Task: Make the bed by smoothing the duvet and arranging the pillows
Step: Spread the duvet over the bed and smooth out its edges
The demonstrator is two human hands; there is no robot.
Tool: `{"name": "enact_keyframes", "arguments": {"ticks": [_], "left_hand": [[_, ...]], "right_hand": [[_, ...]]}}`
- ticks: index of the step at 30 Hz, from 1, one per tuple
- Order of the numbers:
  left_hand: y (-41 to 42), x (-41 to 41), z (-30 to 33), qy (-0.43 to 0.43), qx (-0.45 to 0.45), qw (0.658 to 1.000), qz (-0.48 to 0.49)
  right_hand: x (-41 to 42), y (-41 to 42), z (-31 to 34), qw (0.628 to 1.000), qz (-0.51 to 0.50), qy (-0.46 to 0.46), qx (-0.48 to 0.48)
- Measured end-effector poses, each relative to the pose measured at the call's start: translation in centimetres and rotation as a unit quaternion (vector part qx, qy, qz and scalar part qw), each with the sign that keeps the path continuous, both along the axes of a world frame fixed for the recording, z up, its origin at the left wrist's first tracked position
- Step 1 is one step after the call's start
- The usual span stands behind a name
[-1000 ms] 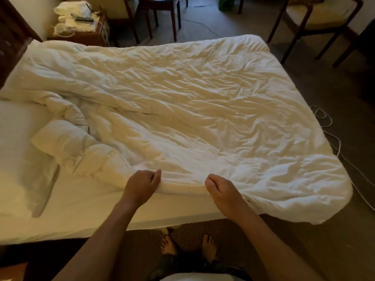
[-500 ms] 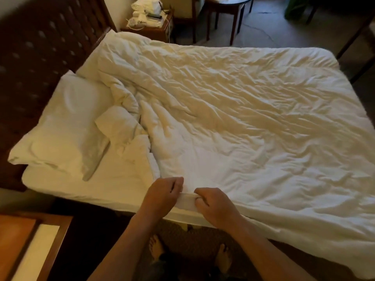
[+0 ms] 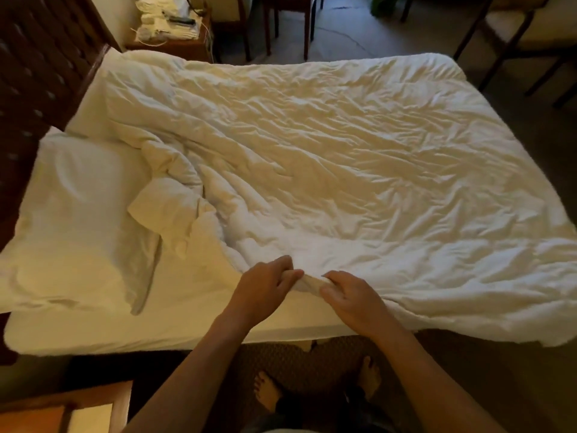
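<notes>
The white, wrinkled duvet point(image 3: 343, 170) covers the bed from centre to 3 o'clock (bunched toward 9); a white pillow point(image 3: 71, 220) lies flat at 9 o'clock.

both forearms are bare from the lower frame edge up to the wrists, with no sleeve, watch or band showing on them. the left hand point(image 3: 265, 287) and the right hand point(image 3: 352, 295) are bare too, with no ring or glove to be seen. the feet point(image 3: 268, 393) are bare, without socks or shoes. at the bottom edge a strip of pale cloth shows above dark clothing, too dim to tell more.
</notes>
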State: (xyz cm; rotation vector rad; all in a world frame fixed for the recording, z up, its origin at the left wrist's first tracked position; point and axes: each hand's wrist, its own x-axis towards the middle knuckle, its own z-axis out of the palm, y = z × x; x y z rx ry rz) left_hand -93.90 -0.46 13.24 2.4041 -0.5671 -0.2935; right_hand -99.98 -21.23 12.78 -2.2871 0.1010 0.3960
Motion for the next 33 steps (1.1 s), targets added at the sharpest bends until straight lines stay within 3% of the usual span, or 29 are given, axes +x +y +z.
{"name": "enact_keyframes", "arguments": {"ticks": [4,7,11,16,21,25,29,33], "left_hand": [[1.7,0.1,0.0,0.032,-0.063,0.997,0.008],[3.6,0.9,-0.4,0.051,-0.103,0.993,-0.01],[6.6,2.1,-2.9,0.008,-0.039,0.998,-0.056],[9.0,2.9,-3.1,0.011,0.002,1.0,0.009],[9.5,2.0,1.5,-0.03,-0.003,0.997,0.069],[8.6,0.6,3.4,-0.027,0.03,0.996,0.075],[10.4,-0.6,3.1,-0.031,-0.001,0.995,0.096],[12.8,-0.7,0.4,-0.026,-0.025,0.998,0.057]], "right_hand": [[0.3,4.3,0.6,0.998,0.022,-0.058,-0.012],[0.5,4.6,1.2,0.999,0.008,-0.053,0.006],[0.5,3.5,2.0,0.997,-0.025,-0.056,0.049],[0.7,2.3,1.8,0.993,-0.063,-0.043,0.087],[2.1,4.4,1.2,0.997,0.02,-0.002,0.07],[2.9,8.7,1.1,0.989,0.095,-0.104,0.038],[3.9,10.3,2.3,0.985,0.13,-0.091,0.067],[3.6,10.0,3.8,0.979,0.153,-0.067,0.114]]}}
